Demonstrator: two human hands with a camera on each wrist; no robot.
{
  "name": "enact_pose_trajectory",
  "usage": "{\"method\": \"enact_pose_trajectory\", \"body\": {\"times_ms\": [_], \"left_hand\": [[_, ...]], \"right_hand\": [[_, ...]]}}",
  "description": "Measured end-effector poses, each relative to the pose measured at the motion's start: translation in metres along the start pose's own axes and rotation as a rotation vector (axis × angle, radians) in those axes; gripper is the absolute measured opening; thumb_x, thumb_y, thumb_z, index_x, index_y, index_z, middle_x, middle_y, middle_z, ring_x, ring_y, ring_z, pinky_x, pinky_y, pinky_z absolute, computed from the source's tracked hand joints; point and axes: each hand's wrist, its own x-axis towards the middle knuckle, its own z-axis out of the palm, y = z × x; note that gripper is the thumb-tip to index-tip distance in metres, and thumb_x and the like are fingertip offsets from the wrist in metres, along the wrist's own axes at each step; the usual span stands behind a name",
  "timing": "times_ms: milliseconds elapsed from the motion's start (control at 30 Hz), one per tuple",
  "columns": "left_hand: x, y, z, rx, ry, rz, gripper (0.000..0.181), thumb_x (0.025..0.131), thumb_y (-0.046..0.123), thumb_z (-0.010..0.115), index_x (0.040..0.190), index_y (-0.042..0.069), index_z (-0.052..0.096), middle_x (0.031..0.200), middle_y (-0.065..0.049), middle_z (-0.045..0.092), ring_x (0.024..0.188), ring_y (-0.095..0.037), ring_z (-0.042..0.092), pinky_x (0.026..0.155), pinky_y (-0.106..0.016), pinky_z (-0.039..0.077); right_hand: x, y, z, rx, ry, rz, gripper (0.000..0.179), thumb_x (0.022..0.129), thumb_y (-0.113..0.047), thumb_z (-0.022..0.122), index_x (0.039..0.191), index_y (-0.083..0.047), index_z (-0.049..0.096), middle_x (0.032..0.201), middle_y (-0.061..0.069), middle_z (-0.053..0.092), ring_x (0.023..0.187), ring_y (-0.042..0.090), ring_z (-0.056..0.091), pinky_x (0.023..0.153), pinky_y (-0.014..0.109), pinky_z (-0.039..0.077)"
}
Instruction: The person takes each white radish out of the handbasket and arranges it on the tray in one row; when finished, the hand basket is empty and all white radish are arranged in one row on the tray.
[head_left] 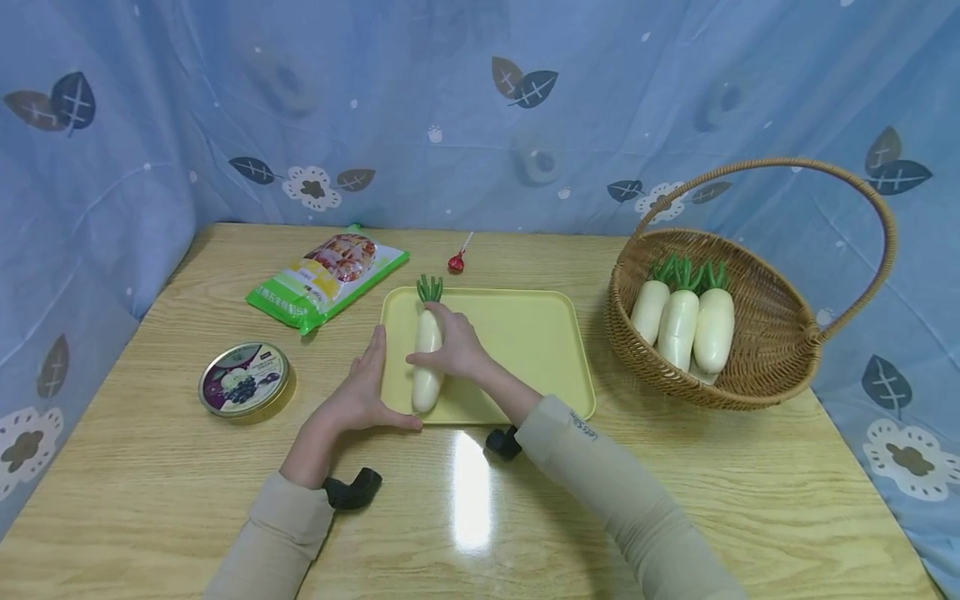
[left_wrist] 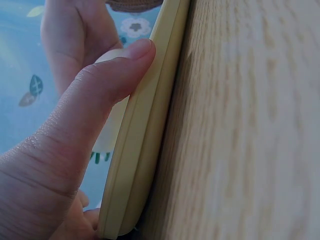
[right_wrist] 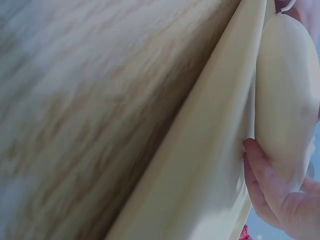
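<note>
A white radish (head_left: 427, 390) with a short green top lies lengthwise at the left end of a yellow tray (head_left: 525, 350). My right hand (head_left: 456, 343) grips it from the right side; the right wrist view shows fingers against the radish (right_wrist: 286, 90), close to the tray floor. At the tray's front left corner is my left hand (head_left: 358, 400), its fingers stretched along the left edge and its thumb on the front rim. Up close in the left wrist view, that thumb (left_wrist: 112, 75) lies over the tray rim (left_wrist: 142, 130). The radish is mostly hidden there.
To the right stands a wicker basket (head_left: 626, 333) with a tall handle, holding white radishes (head_left: 678, 325). A green and white food bag (head_left: 322, 283) and a round tin (head_left: 243, 381) lie left of the tray. Behind it is a red lollipop (head_left: 456, 262).
</note>
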Motion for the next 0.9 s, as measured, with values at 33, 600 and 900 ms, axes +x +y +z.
{"method": "enact_pose_trajectory", "body": {"times_ms": [33, 600, 900], "left_hand": [[0.0, 0.0, 0.0, -0.001, 0.0, -0.001, 0.145, 0.051, 0.046, 0.086, 0.141, -0.002, -0.018, 0.149, -0.021, -0.015, 0.137, -0.032, -0.006, 0.107, -0.056, 0.0], [0.0, 0.0, -0.001, 0.015, -0.007, -0.009, 0.146, 0.051, 0.048, 0.085, 0.141, 0.001, -0.019, 0.148, -0.019, -0.017, 0.137, -0.032, -0.007, 0.107, -0.054, -0.002], [-0.001, -0.001, 0.0, -0.008, -0.008, 0.013, 0.143, 0.053, 0.044, 0.086, 0.141, -0.001, -0.018, 0.148, -0.021, -0.017, 0.137, -0.033, -0.007, 0.106, -0.057, -0.003]], "right_hand": [[0.0, -0.001, 0.001, -0.003, -0.001, 0.001, 0.087, 0.069, -0.025, 0.08, 0.14, -0.012, 0.033, 0.119, 0.016, 0.048, 0.105, 0.026, 0.047, 0.082, 0.038, 0.047], [0.004, -0.017, 0.011, -0.077, -0.045, 0.0, 0.09, 0.068, -0.035, 0.08, 0.141, -0.014, 0.033, 0.127, 0.015, 0.045, 0.11, 0.025, 0.044, 0.083, 0.035, 0.047], [0.008, -0.02, 0.015, -0.138, -0.07, -0.048, 0.089, 0.068, -0.04, 0.079, 0.141, -0.013, 0.034, 0.126, 0.012, 0.049, 0.109, 0.023, 0.044, 0.082, 0.029, 0.045]]}}
